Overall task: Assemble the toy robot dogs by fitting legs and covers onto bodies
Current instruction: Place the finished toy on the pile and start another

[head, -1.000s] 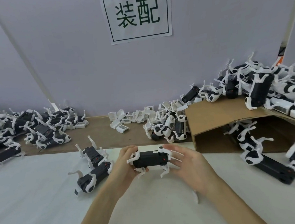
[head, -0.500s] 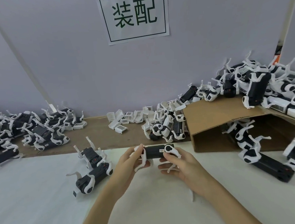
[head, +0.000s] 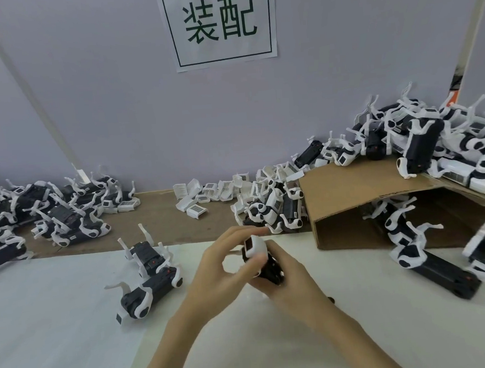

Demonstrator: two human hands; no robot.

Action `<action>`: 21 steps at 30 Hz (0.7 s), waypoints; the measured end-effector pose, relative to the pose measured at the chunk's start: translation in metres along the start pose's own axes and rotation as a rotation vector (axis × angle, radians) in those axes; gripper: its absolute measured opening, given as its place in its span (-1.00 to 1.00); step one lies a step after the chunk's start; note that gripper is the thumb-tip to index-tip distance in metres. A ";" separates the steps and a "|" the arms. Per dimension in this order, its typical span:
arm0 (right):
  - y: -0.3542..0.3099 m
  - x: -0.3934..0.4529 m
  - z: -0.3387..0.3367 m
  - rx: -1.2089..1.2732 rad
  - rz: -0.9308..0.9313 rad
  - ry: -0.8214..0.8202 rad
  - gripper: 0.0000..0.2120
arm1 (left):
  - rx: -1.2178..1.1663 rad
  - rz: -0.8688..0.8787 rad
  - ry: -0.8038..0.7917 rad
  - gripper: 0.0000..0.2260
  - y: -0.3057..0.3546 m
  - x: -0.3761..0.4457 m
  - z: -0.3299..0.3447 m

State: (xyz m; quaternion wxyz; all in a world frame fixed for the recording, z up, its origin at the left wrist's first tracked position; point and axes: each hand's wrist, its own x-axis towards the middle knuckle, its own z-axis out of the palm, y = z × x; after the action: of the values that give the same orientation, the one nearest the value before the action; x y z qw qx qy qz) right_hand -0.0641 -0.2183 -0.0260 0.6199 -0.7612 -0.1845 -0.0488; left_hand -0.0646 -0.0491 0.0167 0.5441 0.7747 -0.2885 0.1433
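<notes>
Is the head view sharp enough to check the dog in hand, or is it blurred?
Head view: toy dog and left hand smeared by motion blur; right hand softer too; table piles sharp; wide-angle bends wall edges; lighting even, no glare.

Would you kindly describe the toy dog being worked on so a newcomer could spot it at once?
Start at the white mat under the wall sign. At its middle, the left hand and right hand meet around one black toy dog. Unlike the two dogs lying beside it, it is held off the mat.
</notes>
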 end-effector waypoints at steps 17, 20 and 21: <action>0.002 -0.006 0.012 -0.541 -0.281 0.138 -0.26 | 0.025 -0.051 0.547 -0.58 -0.012 -0.002 0.019; 0.003 -0.008 0.015 -0.424 -0.178 0.000 -0.13 | -0.141 -0.083 0.630 -0.47 -0.018 0.000 0.002; 0.003 -0.008 0.016 -0.399 -0.152 0.002 -0.15 | -0.202 -0.108 0.641 -0.46 -0.019 0.001 -0.003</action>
State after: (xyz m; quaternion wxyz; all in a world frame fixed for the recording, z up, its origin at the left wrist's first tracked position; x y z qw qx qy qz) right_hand -0.0733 -0.2049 -0.0350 0.4516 -0.8527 -0.2272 -0.1317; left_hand -0.0517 -0.0423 0.0036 0.6879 0.6467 -0.0738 0.3212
